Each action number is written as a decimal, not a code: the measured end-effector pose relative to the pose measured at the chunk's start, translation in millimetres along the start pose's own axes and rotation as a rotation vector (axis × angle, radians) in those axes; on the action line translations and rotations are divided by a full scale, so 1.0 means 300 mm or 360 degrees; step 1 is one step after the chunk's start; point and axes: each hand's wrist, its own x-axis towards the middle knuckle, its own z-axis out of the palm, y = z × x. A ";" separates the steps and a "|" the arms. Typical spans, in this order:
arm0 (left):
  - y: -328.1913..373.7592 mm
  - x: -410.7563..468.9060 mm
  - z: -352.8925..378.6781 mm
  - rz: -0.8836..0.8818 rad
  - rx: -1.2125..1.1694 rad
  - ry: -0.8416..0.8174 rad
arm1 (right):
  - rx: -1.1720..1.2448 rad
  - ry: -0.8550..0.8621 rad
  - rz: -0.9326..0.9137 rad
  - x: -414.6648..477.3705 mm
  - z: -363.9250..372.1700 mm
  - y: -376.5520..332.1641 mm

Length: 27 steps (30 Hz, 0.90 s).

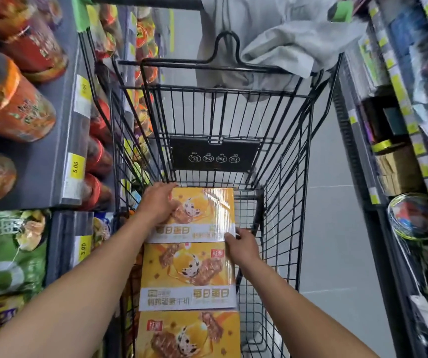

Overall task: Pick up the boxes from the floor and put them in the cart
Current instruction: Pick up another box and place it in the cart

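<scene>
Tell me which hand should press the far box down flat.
Left, probably. The left hand lies on top of the far box; the right hand only grips its near corner.

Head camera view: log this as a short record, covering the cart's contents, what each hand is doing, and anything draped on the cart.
cart: black wire cart, between shop shelves
contents: far box, middle box, near box, yellow, flat in a row
left hand: rests on far box's top left
right hand: grips far box's near right corner
draped: grey garment at cart's far end
</scene>
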 end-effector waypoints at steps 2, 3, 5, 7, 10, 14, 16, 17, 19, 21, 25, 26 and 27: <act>-0.002 -0.007 0.008 0.0038 0.0028 0.0037 | 0.0011 0.0004 -0.0020 -0.011 -0.006 0.001; 0.000 -0.013 0.010 0.0055 0.0050 0.0050 | -0.0004 0.0013 -0.0045 -0.021 -0.011 -0.004; 0.009 -0.035 0.012 0.0070 0.0097 0.0051 | -0.0042 0.0044 -0.0101 -0.048 -0.024 -0.021; 0.019 -0.062 0.015 0.0083 0.0214 0.0029 | -0.0093 0.0090 -0.0188 -0.075 -0.039 -0.036; 0.047 -0.108 0.019 0.0126 0.0385 0.0013 | -0.0265 0.0165 -0.0413 -0.116 -0.068 -0.060; 0.148 -0.183 0.029 0.0352 0.0411 0.0081 | -0.0348 0.0228 -0.0717 -0.206 -0.139 -0.094; 0.214 -0.229 0.033 0.0477 0.0377 0.0102 | -0.0440 0.0289 -0.0844 -0.256 -0.188 -0.100; 0.260 -0.254 0.038 0.0555 0.0392 0.0114 | -0.0480 0.0348 -0.0912 -0.283 -0.227 -0.091; 0.343 -0.311 0.041 0.0702 0.0429 0.0146 | -0.0517 0.0466 -0.1008 -0.329 -0.293 -0.062; 0.432 -0.373 0.048 0.0832 0.0439 0.0161 | -0.0513 0.0584 -0.1071 -0.371 -0.365 -0.010; 0.606 -0.498 0.085 0.1096 0.0488 0.0179 | -0.0504 0.0811 -0.1100 -0.469 -0.527 0.111; 0.659 -0.537 0.109 0.1155 0.0513 0.0176 | -0.0491 0.0877 -0.1080 -0.502 -0.577 0.161; 0.720 -0.586 0.142 0.1232 0.0550 0.0170 | -0.0475 0.0950 -0.1045 -0.546 -0.636 0.220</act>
